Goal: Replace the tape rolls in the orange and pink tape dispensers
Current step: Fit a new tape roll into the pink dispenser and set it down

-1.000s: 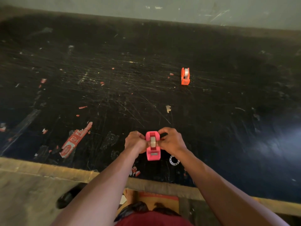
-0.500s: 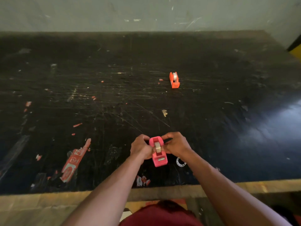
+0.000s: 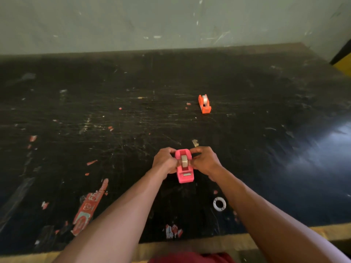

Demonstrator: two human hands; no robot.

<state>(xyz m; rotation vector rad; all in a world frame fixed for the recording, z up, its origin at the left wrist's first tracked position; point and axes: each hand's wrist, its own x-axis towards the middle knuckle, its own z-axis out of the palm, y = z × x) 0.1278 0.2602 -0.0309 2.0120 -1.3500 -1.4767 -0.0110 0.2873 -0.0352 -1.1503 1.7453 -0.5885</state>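
The pink tape dispenser (image 3: 185, 172) stands on the black table near the front, cutter end towards me. A pale tape roll (image 3: 184, 161) sits in its slot. My left hand (image 3: 164, 160) grips the dispenser's left side and my right hand (image 3: 204, 160) grips its right side, fingers pinched at the roll's hub. The orange tape dispenser (image 3: 204, 104) stands farther back on the right with a clear roll in it, untouched. A white empty tape core (image 3: 219, 204) lies flat on the table beside my right forearm.
The black tabletop (image 3: 266, 149) is scratched, with torn red sticker remains (image 3: 89, 207) at front left and small scraps scattered about. Its wooden front edge (image 3: 190, 243) runs below my arms. A grey wall (image 3: 171, 21) closes the back.
The view has tilted up and shifted, so more wall shows. Both hands stay on the pink dispenser's sides; the white core now appears farther behind my right hand.
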